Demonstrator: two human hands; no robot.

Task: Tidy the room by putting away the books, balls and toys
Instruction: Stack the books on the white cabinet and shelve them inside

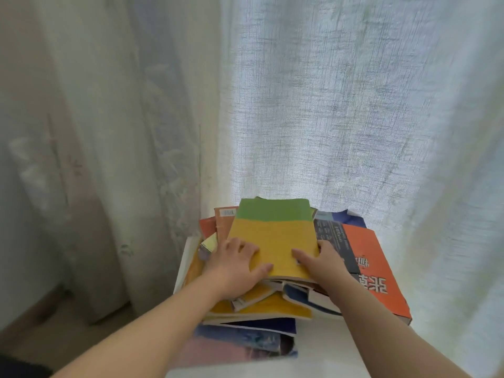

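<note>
Left hand (234, 264) lies flat, fingers relaxed, on the yellow-and-green paperback book (272, 233). Right hand (320, 264) grips its three-o'clock edge, thumb on top. The book tops a messy book pile (261, 305) on the white table (327, 347), with a sheer white curtain (327, 105) at twelve o'clock.

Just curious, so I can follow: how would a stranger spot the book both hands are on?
Below the pale curtain, an untidy pile of books sits on a white surface. Take the top book, under the left hand and right hand. Unlike the orange book to its right, its cover is yellow with a green band at the far end.
</note>
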